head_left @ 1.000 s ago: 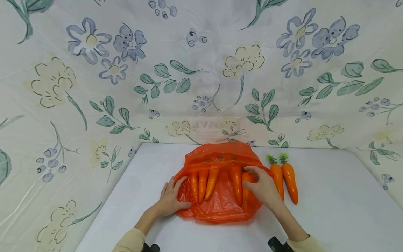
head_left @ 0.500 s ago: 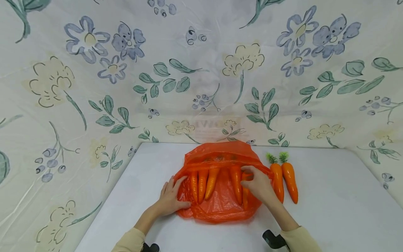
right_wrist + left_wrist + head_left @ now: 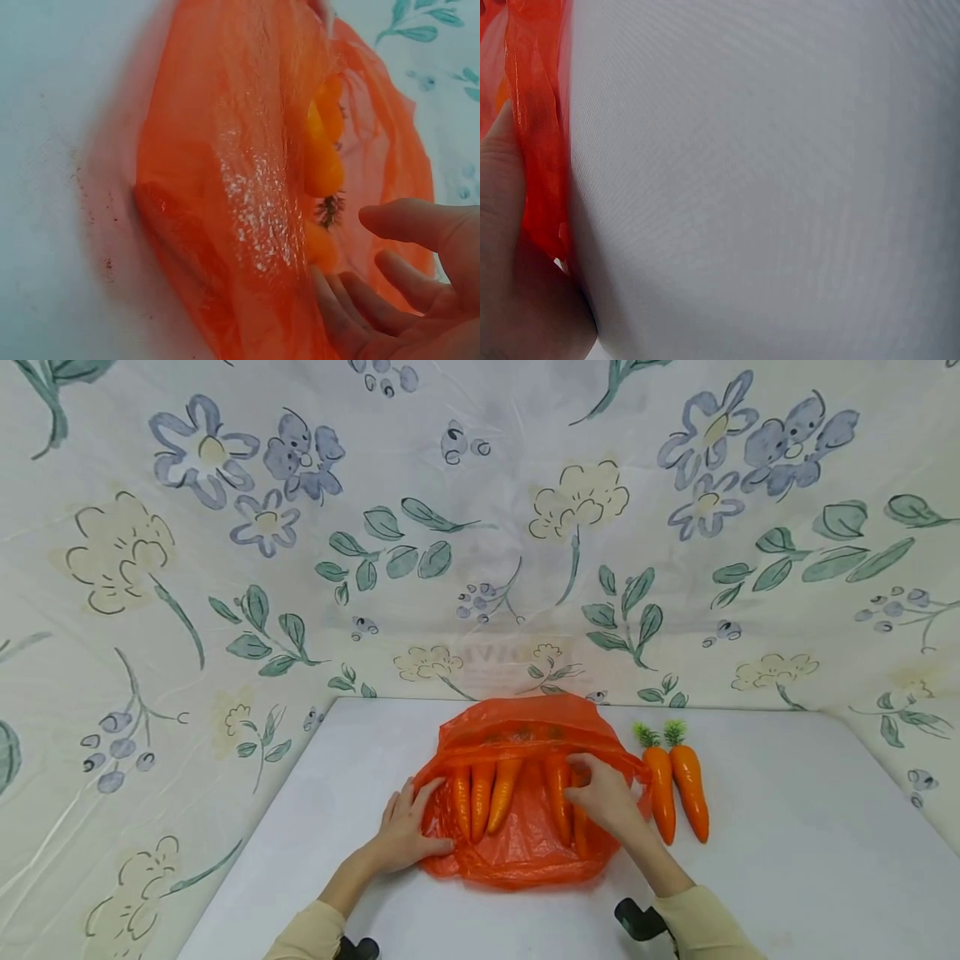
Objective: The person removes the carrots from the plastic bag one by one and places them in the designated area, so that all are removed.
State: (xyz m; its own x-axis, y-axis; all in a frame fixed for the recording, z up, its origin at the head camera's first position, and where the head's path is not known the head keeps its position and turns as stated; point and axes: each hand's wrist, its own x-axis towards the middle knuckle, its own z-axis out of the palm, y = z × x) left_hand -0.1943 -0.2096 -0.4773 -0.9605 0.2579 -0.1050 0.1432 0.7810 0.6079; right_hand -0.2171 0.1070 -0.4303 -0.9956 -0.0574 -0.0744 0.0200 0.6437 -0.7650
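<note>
A thin orange-red plastic bag (image 3: 525, 860) lies with its mouth spread open, and several orange carrots (image 3: 504, 797) lie inside it. My left hand (image 3: 405, 831) holds the bag's left side, thumb over the rim; the left wrist view shows the thumb (image 3: 499, 202) against the crinkled film. At the bag's right side my right hand (image 3: 606, 793) reaches in, thumb and fingers bent loosely beside the rightmost carrots. A gap shows between its thumb and fingers in the right wrist view, where rounded carrot tops (image 3: 324, 161) sit behind the film. The hand partly hides one carrot.
Two carrots with green tops, a nearer one (image 3: 660, 793) and one farther right (image 3: 692, 793), lie right of the bag on the white table (image 3: 795, 827). A flower-patterned cloth (image 3: 480, 527) hangs behind and at the sides.
My right hand has shifted left inside the bag, and the rightmost carrots have moved slightly left with it. My left hand keeps its place on the bag.
</note>
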